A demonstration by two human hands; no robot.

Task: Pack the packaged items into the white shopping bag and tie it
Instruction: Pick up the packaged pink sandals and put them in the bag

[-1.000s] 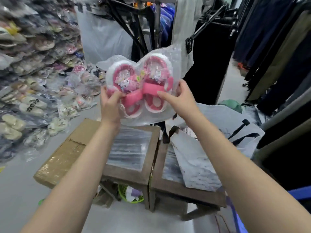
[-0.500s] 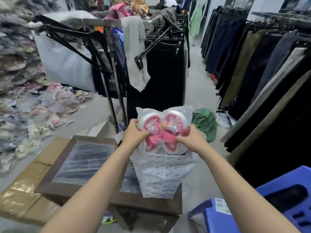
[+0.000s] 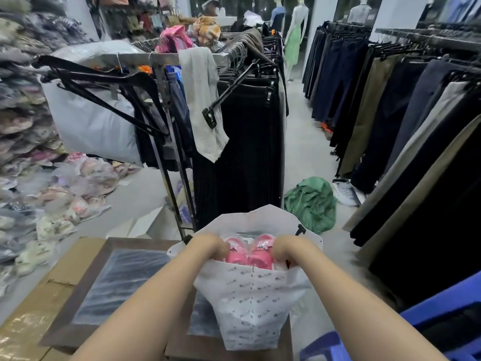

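Note:
A white shopping bag (image 3: 253, 300) with small printed letters stands open on the wooden stools. A clear packet of pink children's sandals (image 3: 248, 252) sits halfway inside its mouth, the toes still showing. My left hand (image 3: 208, 246) grips the packet's left side at the bag's rim. My right hand (image 3: 289, 248) grips its right side. Both hands' fingers are curled down into the bag, partly hidden by the near wall. A black handle (image 3: 300, 229) pokes out at the bag's far right rim.
Two wooden stools (image 3: 86, 290) with plastic-covered tops stand under the bag, a taped cardboard box (image 3: 28, 319) to their left. Packaged sandals (image 3: 78, 183) are piled on the left. A clothes rack (image 3: 234, 142) stands just behind; a blue plastic stool (image 3: 429, 324) at right.
Both hands carried the sandal packet from in front of me down into the bag's mouth; it has sunk deeper than half a second ago. My view tilted upward and right.

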